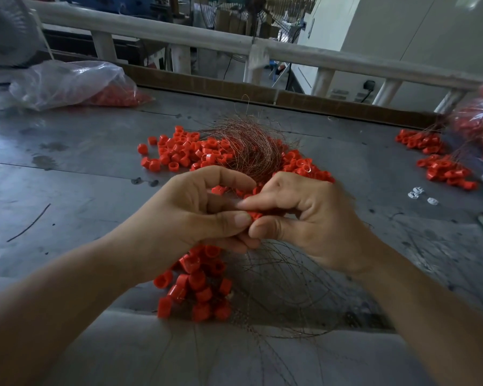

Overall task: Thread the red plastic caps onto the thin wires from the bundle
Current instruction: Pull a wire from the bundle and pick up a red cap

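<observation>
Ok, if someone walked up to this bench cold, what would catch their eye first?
First, the scatter of loose red caps across the middle of the grey table, with a coppery wire bundle lying on top of them. Nearer the camera, the left hand and right hand meet and pinch a single red cap between them, and a cluster of caps sits just below the hands among loose wire strands.
</observation>
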